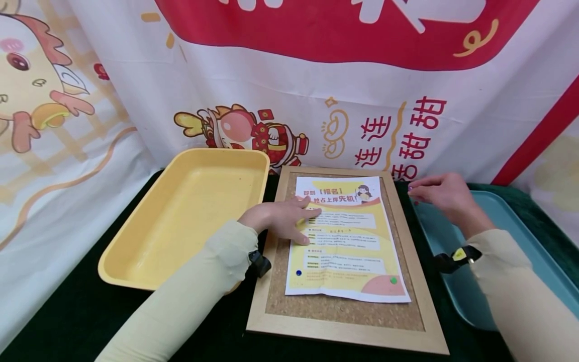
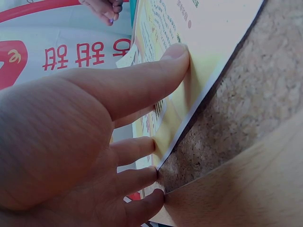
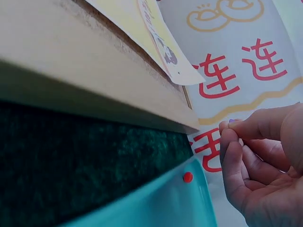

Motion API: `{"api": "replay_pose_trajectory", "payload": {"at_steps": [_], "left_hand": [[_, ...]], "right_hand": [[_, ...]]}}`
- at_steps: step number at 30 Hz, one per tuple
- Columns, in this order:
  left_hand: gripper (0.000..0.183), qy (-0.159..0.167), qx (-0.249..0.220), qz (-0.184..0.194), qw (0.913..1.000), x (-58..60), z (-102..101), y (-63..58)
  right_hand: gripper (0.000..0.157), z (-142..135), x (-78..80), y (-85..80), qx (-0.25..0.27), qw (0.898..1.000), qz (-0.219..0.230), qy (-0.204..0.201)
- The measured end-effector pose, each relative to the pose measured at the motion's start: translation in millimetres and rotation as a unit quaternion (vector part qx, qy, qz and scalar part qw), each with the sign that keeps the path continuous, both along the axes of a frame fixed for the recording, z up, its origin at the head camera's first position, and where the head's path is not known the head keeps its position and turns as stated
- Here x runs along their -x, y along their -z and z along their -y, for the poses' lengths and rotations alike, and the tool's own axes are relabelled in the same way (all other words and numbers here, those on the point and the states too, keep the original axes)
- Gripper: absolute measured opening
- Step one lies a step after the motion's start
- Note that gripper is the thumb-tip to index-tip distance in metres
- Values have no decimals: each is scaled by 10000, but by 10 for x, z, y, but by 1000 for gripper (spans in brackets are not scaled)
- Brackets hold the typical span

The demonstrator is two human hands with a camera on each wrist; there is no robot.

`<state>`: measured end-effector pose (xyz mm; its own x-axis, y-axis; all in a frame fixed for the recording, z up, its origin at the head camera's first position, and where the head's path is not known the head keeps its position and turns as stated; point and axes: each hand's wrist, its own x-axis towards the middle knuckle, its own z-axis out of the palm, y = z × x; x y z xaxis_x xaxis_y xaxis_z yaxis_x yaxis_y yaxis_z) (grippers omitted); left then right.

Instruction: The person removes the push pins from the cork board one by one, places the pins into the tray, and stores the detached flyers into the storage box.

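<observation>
A yellow printed sheet (image 1: 346, 251) lies on a wood-framed cork board (image 1: 344, 315). A blue thumbtack (image 1: 298, 273) sits at its lower left corner and a green thumbtack (image 1: 393, 280) at its lower right. My left hand (image 1: 282, 219) rests on the sheet's left side with fingers spread, thumb on the paper. My right hand (image 1: 448, 198) is off the board's upper right corner, above the blue tray (image 1: 470, 281). Between its thumb and index finger it pinches a small purple thumbtack (image 3: 231, 121), mostly covered by the fingertips. The sheet's upper right corner lifts slightly in the right wrist view.
A red thumbtack (image 3: 188, 177) lies in the blue tray's far corner. Left of the board stands a yellow tray (image 1: 181, 221). Dark green cloth (image 1: 217, 327) covers the table, and a printed white curtain (image 1: 280, 80) hangs right behind.
</observation>
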<state>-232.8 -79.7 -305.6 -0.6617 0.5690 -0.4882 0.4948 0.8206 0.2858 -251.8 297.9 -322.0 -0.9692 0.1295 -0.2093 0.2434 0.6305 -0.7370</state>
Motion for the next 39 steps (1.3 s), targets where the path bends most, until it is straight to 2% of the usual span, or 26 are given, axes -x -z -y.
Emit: {"api": "replay_pose_trajectory", "payload": {"at_steps": [16,39], "left_hand": [[82,-13,-4,27,10000,1,-2,-15],[82,-61,-19,66,10000,-11,-10,-18]], "right_hand": [[57,-301,-62,21,-62,9997,152,-159],[53,-589,-115,182,-378,9974,497,-368]]}}
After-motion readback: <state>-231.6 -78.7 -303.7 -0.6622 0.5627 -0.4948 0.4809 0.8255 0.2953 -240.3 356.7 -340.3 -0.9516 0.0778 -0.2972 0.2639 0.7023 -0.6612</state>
